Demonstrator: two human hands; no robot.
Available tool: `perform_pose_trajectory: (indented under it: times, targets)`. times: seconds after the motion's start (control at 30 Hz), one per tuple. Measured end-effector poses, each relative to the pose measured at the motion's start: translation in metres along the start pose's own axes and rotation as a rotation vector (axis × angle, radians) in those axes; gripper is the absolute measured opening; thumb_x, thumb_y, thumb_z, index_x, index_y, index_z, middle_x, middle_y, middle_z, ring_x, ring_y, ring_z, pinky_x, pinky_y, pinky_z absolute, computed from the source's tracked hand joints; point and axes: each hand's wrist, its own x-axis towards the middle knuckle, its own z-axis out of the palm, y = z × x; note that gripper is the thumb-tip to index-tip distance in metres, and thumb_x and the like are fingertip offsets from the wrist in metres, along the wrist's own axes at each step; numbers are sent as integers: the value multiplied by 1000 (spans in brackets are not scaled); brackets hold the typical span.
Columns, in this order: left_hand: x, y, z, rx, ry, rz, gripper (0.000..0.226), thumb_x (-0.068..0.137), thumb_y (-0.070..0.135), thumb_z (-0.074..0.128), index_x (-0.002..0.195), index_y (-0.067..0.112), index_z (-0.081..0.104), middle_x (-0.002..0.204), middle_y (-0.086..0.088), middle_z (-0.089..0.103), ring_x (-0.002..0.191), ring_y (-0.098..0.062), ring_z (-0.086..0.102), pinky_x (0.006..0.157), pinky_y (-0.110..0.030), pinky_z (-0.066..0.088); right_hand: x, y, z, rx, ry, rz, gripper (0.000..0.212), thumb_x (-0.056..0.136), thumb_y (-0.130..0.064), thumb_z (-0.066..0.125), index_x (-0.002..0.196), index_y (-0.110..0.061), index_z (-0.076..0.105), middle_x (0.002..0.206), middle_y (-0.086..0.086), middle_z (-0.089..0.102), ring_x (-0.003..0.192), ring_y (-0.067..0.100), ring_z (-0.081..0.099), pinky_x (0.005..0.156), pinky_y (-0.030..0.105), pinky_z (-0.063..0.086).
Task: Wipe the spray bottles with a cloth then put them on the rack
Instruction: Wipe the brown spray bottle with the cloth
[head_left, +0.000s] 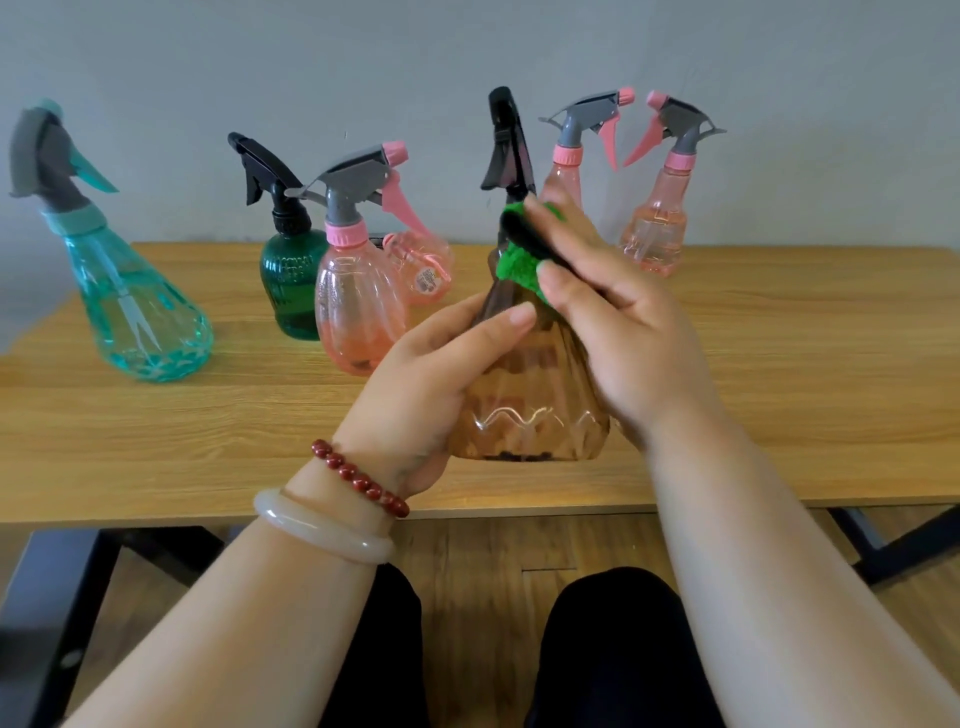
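Item in hand: amber spray bottle (530, 405) with a clear ribbed body and a black trigger head (506, 145). It sits between the two hands over the near part of the wooden table (805, 364).
Long axis: near upright, with the base toward the table and the trigger head on top.
Base contact: it cannot be told whether the base rests on the table or hangs just above it.
Left hand (431, 374): wraps the body from the left with the thumb laid across the front wall, steadying the bottle.
Right hand (613, 322): to the bottle's right and higher up, with its fingers curled round the green cloth (514, 262) and pressing it to the neck and shoulder.
Cloth detail: a dark strip crosses it; what the strip is cannot be told.
Governing relation: the cloth is at the top of the body and the bare wall lies below it. The next stroke is therefore judged to run down the long axis toward the base.
In the way: the left thumb and fingers cover the middle wall, so the hand would probably have to shift its grip or turn the bottle.
Stage: wiping, by judgement; placing has not yet begun.
Rack: not in view, so its direction is unknown.
Nearest neighbour: pink bottle (358, 306), upright just left of the left hand. A wide leftward swing could knock it.
Behind that: a second pink bottle (423, 265) lying on its side, and a dark green bottle (288, 280) standing upright.
Far left: teal bottle (140, 306), well apart.
Rear right: two pink bottles (657, 234) beyond the right hand, one partly hidden by the trigger head.
Left wrist: red bead bracelet (358, 478) and pale bangle (322, 530).
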Motion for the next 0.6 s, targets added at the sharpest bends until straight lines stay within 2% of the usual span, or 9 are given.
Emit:
perform_pose_trajectory:
  times: [0.1, 0.17, 0.23, 0.37, 0.5, 0.6]
  targets:
    - [3, 1, -4, -47, 49, 18, 43, 87, 28, 64, 125, 8, 63, 119, -21, 68, 108, -38, 67, 90, -49, 54, -3, -1, 0, 27, -43, 0, 37, 101, -15, 50, 134, -33, 52, 152, -14, 41, 139, -7, 32, 120, 26, 25]
    - [3, 2, -9, -72, 83, 35, 43, 88, 31, 64, 124, 8, 64, 120, -22, 67, 110, -40, 65, 94, -55, 51, -11, 2, 1, 90, -99, -11, 36, 100, -13, 49, 130, -30, 56, 149, -11, 46, 141, 1, 35, 120, 37, 27]
    - [1, 4, -10, -54, 94, 28, 45, 85, 34, 67, 123, 8, 65, 118, -22, 68, 108, -40, 67, 92, -56, 53, -17, 6, 1, 96, -120, -17, 36, 99, -14, 48, 130, -30, 57, 149, -11, 46, 143, 4, 33, 121, 43, 25]
    - [-2, 2, -2, 9, 68, 4, 43, 78, 28, 67, 118, 9, 67, 107, -16, 73, 94, -30, 72, 78, -39, 61, -3, 3, 1, 22, -54, 35, 38, 102, -18, 47, 134, -38, 49, 154, -17, 36, 140, -8, 28, 120, 27, 24]
    - [-1, 6, 4, 12, 65, 10, 40, 82, 27, 70, 118, 9, 66, 107, -15, 74, 93, -30, 73, 76, -39, 61, 3, -4, 0, 51, -14, 30, 38, 103, -18, 47, 131, -44, 47, 154, -17, 36, 138, -11, 29, 116, 20, 27]
    - [3, 11, -4, -10, 93, 33, 43, 82, 28, 64, 120, 8, 66, 111, -17, 72, 98, -33, 71, 78, -41, 61, -10, -3, 3, 169, -42, 37, 37, 102, -15, 47, 128, -40, 54, 148, -17, 45, 136, -8, 36, 111, 16, 34]
